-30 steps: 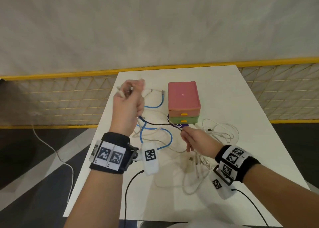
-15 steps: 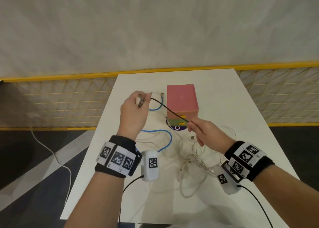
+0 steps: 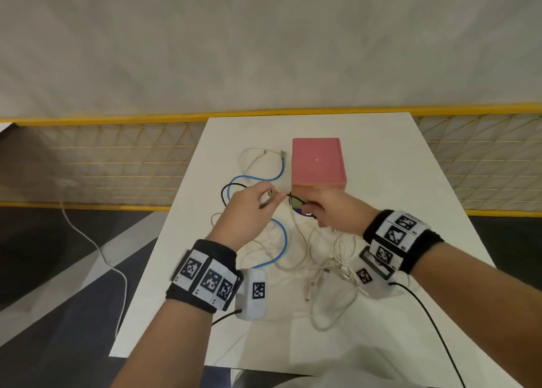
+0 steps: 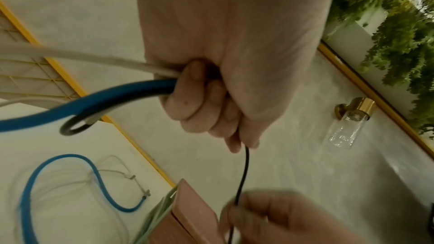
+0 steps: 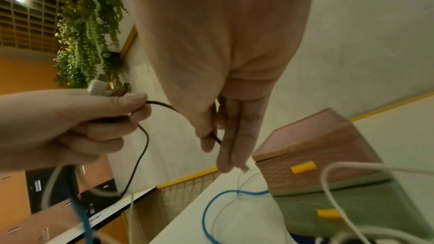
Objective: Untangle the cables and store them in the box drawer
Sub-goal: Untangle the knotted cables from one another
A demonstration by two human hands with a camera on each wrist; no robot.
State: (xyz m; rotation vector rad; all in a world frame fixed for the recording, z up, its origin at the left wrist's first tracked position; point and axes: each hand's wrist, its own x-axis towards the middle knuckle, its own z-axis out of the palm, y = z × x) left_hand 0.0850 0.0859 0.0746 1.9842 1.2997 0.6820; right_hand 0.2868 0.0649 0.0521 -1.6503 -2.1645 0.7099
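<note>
Indoor commercial or office-style interior, white table (image 3: pixel 366 314) against a plain pale wall (image 3: pixel 264 41), yellow mesh railing (image 3: pixel 117 164) beside the table, hanging greenery (image 5: pixel 89 31) above it, gridded ceiling (image 5: pixel 30 6)

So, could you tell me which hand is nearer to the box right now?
The right hand. It is just in front of the box, overlapping its front in the head view, pinching the black cable. The left hand is off to the box's left, gripping cables.
</note>
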